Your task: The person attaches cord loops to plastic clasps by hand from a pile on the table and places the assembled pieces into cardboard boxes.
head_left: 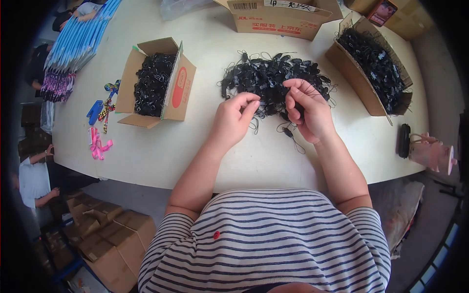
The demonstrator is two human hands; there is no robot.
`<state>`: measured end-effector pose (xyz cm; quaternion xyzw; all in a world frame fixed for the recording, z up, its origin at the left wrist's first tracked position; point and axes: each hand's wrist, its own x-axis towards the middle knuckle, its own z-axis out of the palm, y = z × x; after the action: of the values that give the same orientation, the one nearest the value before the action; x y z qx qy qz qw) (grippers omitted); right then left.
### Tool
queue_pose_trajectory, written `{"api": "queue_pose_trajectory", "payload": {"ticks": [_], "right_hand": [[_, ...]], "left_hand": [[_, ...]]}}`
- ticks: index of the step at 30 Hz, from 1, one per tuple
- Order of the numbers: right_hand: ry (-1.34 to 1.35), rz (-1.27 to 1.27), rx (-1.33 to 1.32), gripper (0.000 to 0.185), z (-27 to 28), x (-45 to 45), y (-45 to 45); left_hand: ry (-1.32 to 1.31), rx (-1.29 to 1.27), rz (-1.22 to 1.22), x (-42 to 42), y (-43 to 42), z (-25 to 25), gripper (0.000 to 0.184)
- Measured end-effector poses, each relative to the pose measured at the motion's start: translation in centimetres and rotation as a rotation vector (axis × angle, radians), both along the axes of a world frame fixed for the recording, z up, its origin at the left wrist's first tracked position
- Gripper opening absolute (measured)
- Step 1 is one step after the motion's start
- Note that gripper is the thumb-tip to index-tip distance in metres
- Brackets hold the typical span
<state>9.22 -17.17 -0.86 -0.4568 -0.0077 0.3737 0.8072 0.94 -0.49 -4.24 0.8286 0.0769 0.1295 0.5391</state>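
A heap of small black clips with thin cord loops (268, 73) lies on the pale table in front of me. At the heap's near left edge is my left hand (233, 119), thumb and index finger pinched together; what they hold, if anything, is too small to name. My right hand (310, 107) is over the heap's right part, its fingers curled and thumb bent in, with something dark and unclear by the palm. One black clip with a loop (288, 132) lies apart from the heap, between my hands.
Left is an open carton of black metal-hooked parts (155, 85); right, another full carton (373, 68). A printed carton (278, 22) stands behind. Blue lanyards (80, 39), a blue stapler (95, 112), pink ribbon (99, 145) and a pink cup (432, 154) are farther out. Other people are left.
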Motion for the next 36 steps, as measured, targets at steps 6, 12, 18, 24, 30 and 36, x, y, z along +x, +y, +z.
{"api": "queue_pose_trajectory", "payload": {"ticks": [6,12,18,24,30,36], "right_hand": [[-0.001,0.048,0.014,0.013,0.1,-0.1,0.0],[0.009,0.053,0.002,0.013,0.1,-0.2,0.1],[-0.374,0.137,-0.286,0.015,-0.5,-0.7,0.3],[-1.002,0.264,-0.630,0.020,-0.3,-2.0,0.5],[-0.529,0.270,-0.388,0.018,-0.5,-1.6,0.5],[-0.098,0.147,-0.161,0.022,-0.2,-0.8,0.4]], "left_hand": [[0.046,0.530,-0.044,-0.4,0.2,0.7,0.012],[0.145,0.625,-0.019,-0.4,0.3,0.9,0.010],[-0.140,0.450,0.035,-0.1,0.3,0.7,0.007],[-0.323,0.448,-0.086,-0.3,-0.2,0.8,0.008],[-0.299,0.100,0.066,-0.5,-0.4,0.6,0.014],[-0.137,-0.250,0.039,-0.4,-0.8,1.0,0.018]]}}
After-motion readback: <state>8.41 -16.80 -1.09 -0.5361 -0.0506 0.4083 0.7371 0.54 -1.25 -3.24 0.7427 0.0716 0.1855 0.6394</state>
